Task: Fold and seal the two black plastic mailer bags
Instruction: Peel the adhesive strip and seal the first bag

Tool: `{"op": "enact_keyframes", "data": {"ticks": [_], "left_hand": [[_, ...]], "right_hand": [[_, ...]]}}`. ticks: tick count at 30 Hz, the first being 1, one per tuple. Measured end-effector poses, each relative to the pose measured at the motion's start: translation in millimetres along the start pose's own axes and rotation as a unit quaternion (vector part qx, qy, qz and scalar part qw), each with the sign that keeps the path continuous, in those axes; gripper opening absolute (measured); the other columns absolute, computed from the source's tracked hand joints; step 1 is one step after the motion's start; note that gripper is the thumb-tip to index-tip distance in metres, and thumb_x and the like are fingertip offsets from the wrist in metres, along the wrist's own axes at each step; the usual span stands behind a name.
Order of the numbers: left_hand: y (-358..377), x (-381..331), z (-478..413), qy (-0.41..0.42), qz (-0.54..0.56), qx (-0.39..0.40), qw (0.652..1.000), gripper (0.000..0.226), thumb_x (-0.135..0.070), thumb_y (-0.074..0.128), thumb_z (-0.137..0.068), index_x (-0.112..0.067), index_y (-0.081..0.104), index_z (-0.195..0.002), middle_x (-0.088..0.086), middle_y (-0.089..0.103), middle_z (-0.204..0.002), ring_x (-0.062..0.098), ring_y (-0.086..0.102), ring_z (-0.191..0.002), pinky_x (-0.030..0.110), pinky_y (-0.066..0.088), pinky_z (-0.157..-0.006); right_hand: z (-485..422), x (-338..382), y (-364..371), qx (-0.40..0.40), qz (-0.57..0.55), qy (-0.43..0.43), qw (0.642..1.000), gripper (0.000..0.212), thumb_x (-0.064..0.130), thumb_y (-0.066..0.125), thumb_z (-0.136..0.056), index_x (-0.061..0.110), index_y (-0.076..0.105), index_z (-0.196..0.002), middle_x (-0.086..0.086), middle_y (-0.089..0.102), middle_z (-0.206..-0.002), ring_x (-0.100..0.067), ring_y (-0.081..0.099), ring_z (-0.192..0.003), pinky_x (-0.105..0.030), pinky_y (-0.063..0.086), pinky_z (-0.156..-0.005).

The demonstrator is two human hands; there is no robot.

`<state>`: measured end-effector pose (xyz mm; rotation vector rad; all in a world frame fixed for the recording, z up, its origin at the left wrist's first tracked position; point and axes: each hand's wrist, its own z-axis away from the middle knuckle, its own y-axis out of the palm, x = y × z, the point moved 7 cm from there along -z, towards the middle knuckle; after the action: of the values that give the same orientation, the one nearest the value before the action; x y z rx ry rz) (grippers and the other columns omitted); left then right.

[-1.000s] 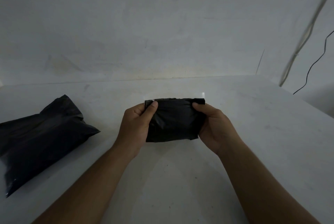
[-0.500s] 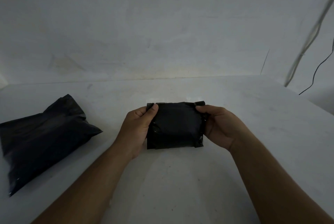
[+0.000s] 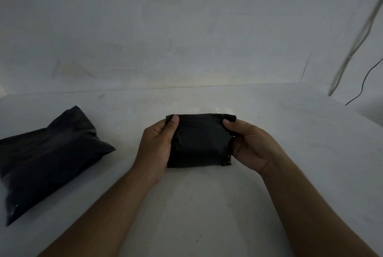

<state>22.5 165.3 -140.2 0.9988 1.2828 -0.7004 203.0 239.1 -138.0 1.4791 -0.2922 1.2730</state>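
A small folded black mailer bag (image 3: 200,140) is held between both hands over the middle of the white table (image 3: 207,205). My left hand (image 3: 155,146) grips its left edge, thumb pressed on the top left corner. My right hand (image 3: 251,144) grips its right edge, thumb on the top right corner. A narrow flap runs along the bag's top edge. A second, larger black mailer bag (image 3: 47,157) lies puffed and unfolded on the table at the left, untouched.
A white wall (image 3: 186,28) rises behind the table. A pale cord (image 3: 352,49) and a thin black cable (image 3: 366,82) hang at the right, past the table's right edge.
The small bag has been flattened and turned slightly toward me, its lower edge now nearer the table. Both hands keep their grip on its sides; the large bag has not moved.
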Motion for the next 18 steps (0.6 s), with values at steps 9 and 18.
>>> {"op": "enact_keyframes", "data": {"ticks": [9, 18], "left_hand": [[4.6, -8.0, -2.3, -0.024, 0.055, 0.08, 0.995, 0.023, -0.024, 0.061, -0.094, -0.012, 0.076, -0.105, 0.01, 0.076, -0.108, 0.022, 0.073, -0.1, 0.029, 0.06, -0.081], [0.9, -14.0, -6.1, 0.007, 0.035, 0.124, 0.992, 0.023, -0.015, 0.059, -0.093, -0.011, 0.076, -0.107, 0.013, 0.075, -0.111, 0.023, 0.071, -0.105, 0.029, 0.059, -0.087]], "right_hand": [[1.5, 5.5, -3.5, 0.005, -0.001, -0.004, 1.0, 0.031, 0.007, 0.059, -0.087, 0.006, 0.069, -0.117, -0.015, 0.069, -0.119, -0.028, 0.067, -0.109, -0.038, 0.06, -0.082], [5.5, 13.5, -10.0, -0.027, 0.029, -0.038, 0.999, 0.023, 0.004, 0.062, -0.082, 0.007, 0.077, -0.1, -0.01, 0.074, -0.104, -0.024, 0.071, -0.094, -0.034, 0.06, -0.077]]}}
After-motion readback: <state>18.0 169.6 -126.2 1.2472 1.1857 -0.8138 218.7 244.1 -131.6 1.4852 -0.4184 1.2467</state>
